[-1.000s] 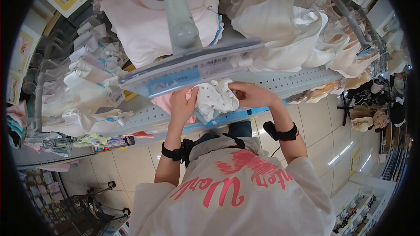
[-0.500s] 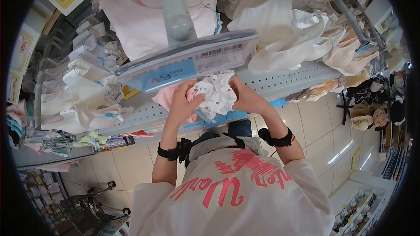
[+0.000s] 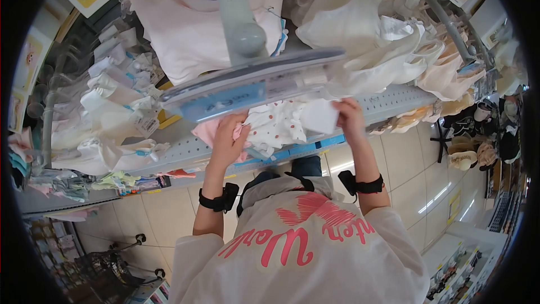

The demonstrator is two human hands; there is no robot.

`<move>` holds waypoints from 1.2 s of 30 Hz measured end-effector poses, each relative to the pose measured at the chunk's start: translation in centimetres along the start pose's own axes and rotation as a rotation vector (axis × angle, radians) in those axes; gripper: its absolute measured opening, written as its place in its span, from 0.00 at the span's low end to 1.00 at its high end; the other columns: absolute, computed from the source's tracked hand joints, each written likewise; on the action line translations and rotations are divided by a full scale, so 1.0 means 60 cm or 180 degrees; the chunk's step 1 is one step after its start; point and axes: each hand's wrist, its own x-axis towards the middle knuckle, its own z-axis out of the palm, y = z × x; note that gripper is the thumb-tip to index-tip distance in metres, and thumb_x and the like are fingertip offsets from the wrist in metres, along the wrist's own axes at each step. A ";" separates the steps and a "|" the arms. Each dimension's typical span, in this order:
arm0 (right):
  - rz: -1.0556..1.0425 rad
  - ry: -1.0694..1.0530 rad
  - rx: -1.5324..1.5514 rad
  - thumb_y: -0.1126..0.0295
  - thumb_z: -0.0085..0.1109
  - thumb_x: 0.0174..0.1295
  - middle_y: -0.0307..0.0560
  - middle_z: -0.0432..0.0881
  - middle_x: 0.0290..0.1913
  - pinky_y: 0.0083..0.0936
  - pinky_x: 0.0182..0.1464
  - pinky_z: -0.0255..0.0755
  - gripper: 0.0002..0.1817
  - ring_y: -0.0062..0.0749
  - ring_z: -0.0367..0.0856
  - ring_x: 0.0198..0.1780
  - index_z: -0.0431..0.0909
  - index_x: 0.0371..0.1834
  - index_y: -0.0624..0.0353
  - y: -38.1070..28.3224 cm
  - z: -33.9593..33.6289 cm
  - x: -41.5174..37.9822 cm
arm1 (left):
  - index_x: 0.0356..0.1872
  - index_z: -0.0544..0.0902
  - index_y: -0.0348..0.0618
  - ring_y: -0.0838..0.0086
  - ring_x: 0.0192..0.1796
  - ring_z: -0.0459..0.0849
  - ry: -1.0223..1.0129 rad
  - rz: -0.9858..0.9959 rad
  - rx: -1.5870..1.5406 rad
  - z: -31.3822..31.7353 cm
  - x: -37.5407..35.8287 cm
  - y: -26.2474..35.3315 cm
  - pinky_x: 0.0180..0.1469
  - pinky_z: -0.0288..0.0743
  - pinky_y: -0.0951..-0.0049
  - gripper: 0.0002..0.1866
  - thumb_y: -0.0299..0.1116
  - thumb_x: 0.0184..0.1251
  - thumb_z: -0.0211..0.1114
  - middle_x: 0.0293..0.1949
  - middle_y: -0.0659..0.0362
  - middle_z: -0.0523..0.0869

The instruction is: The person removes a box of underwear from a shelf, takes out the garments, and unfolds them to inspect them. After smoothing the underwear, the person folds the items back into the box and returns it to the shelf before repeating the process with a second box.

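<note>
Below the price sign, a white garment with small red dots (image 3: 275,124) lies on the perforated metal shelf. My left hand (image 3: 228,138) is closed on its left edge, where pink cloth (image 3: 206,130) shows around the fingers. At the garment's right end, my right hand (image 3: 351,119) pinches a blank-looking white tag (image 3: 319,116), slightly blurred. Pale cloth peeks out under the dotted garment. The sign hides the garment's upper edge.
A price sign (image 3: 236,101) on a grey rod hangs just above my hands. Pale pink tops (image 3: 185,22) and white tops (image 3: 343,28) hang behind it. White garments (image 3: 107,101) hang at left. A black cart (image 3: 109,264) stands on the tiled floor.
My right hand has moved right from the bunched dotted garment and now holds out a white tag. The garment lies more spread out. My left hand stays at its left edge.
</note>
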 end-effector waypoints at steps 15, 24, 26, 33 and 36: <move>0.0234 -0.0049 0.0138 0.71 0.49 0.60 0.44 0.74 0.24 0.20 0.23 0.64 0.06 0.23 0.70 0.21 0.69 0.32 0.63 0.029 0.042 0.021 | 0.38 0.77 0.36 0.56 0.46 0.74 0.1047 -0.0861 0.1650 -0.092 -0.048 -0.036 0.50 0.65 0.63 0.11 0.30 0.55 0.62 0.39 0.49 0.79; -0.2362 -0.1943 -0.3345 0.74 0.65 0.42 0.46 0.75 0.44 0.38 0.60 0.62 0.23 0.42 0.73 0.50 0.75 0.46 0.56 0.004 0.174 -0.014 | 0.32 0.72 0.37 0.64 0.32 0.76 0.0730 -0.0053 -0.0048 -0.126 -0.048 0.019 0.36 0.69 0.75 0.09 0.20 0.50 0.63 0.32 0.52 0.77; -0.2813 -0.2425 -0.3781 0.76 0.63 0.38 0.48 0.76 0.42 0.45 0.64 0.58 0.21 0.46 0.73 0.49 0.74 0.40 0.58 0.008 0.178 -0.009 | 0.30 0.70 0.37 0.67 0.31 0.73 0.0814 -0.0125 -0.0053 -0.138 -0.052 0.023 0.36 0.67 0.76 0.09 0.20 0.51 0.63 0.30 0.53 0.75; -0.2156 -0.1530 -0.2846 0.75 0.60 0.37 0.49 0.76 0.29 0.34 0.46 0.68 0.16 0.48 0.73 0.37 0.73 0.34 0.61 -0.027 0.080 -0.066 | 0.24 0.64 0.42 0.82 0.29 0.62 0.1710 -0.0930 -0.0970 -0.157 -0.094 0.038 0.34 0.58 0.82 0.12 0.25 0.60 0.60 0.25 0.64 0.69; -0.1902 -0.2175 -0.3025 0.75 0.59 0.37 0.50 0.76 0.32 0.31 0.46 0.68 0.16 0.46 0.74 0.39 0.73 0.34 0.62 -0.041 0.027 -0.081 | 0.26 0.65 0.43 0.84 0.30 0.63 0.1724 -0.0909 -0.1241 -0.144 -0.106 0.065 0.35 0.59 0.82 0.09 0.28 0.64 0.55 0.26 0.67 0.68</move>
